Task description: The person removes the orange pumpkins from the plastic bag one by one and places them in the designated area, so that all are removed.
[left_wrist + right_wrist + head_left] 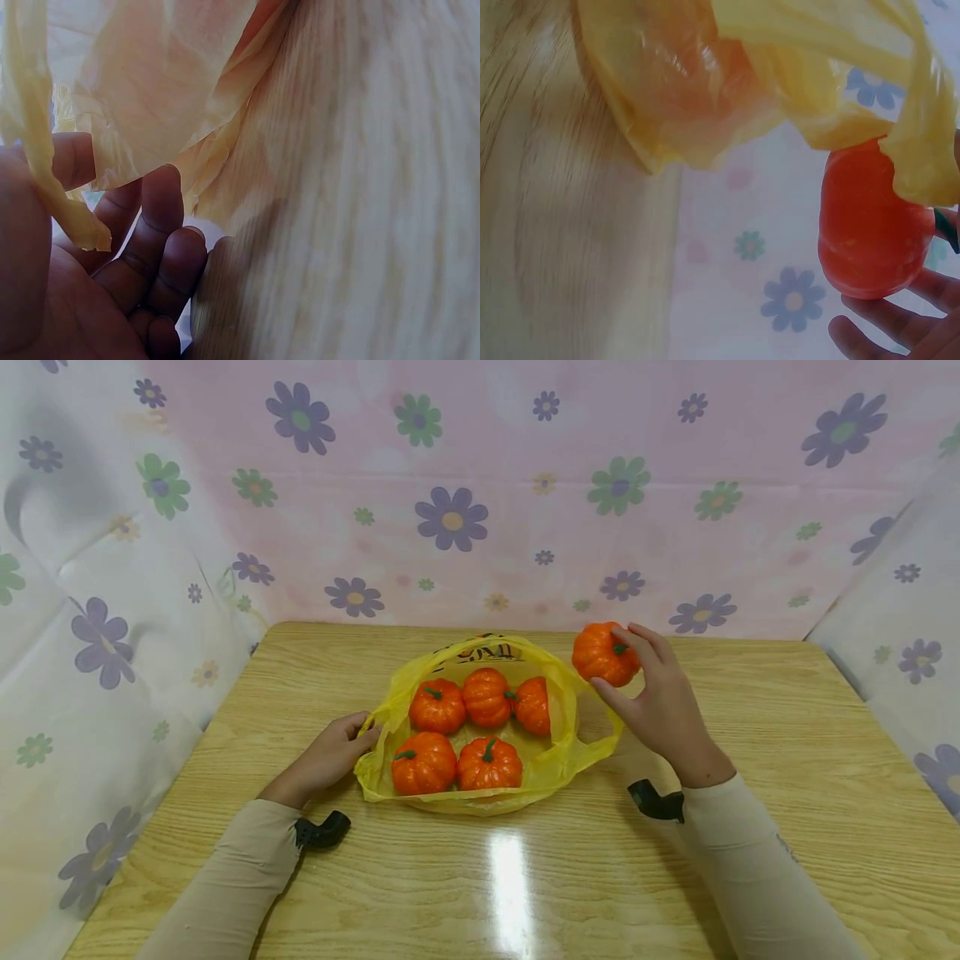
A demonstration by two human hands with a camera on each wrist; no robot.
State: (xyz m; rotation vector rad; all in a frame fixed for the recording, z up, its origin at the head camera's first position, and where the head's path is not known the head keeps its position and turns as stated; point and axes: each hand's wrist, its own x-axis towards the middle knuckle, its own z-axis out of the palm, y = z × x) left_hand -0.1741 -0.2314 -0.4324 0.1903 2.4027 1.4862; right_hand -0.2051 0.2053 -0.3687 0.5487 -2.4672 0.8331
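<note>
Yellow bag: A thin yellow plastic bag is set on the middle of the table, its mouth spread wide toward the viewer; dark print is seen on its far side.
Pumpkins in the bag: Five small orange pumpkins with green stems are held inside. Three are lined up in the far row, left, middle and right, the right one partly covered by the bag's edge. Two are placed in the near row, left and right, their lower edges hidden by the near rim.
Lifted pumpkin: A sixth orange pumpkin is held outside the bag, beyond its right handle and raised above the table.
Right hand: The lifted pumpkin is clamped between thumb and fingers of the right hand. In the right wrist view, part of it is covered by the yellow handle; whether handle and pumpkin touch cannot be told.
Left hand: The bag's left edge is pinched between thumb and fingers of the left hand.
Wrists: Beige sleeves are worn, with a black device at the left wrist and another at the right.
Surroundings: The wood-grain table is backed by flower-printed cloth.
</note>
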